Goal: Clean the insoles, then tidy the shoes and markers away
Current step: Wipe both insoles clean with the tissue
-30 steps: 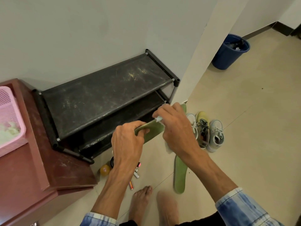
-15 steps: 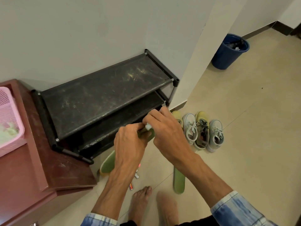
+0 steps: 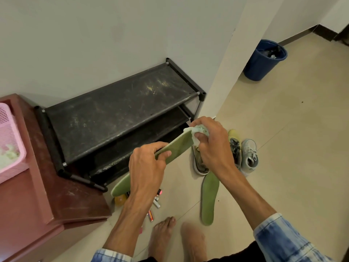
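Hands both occupied: left hand (image 3: 147,167) gripped the green insole (image 3: 177,146) near mid-length, thumb on top; right hand (image 3: 213,148) pinched a wipe (image 3: 199,131) against its far tip. Insole hung in the air in front of the shoe rack (image 3: 117,114). I judged it light, thin, floppy: free ends would bend under rubbing, so hold close to the patch being wiped. Second insole (image 3: 209,197) lay on the floor (image 3: 283,167) beside the shoes (image 3: 249,156), markers (image 3: 156,202) below the left wrist. Rack's front rail sat close behind the insole; I saw open floor to the right for swinging it.
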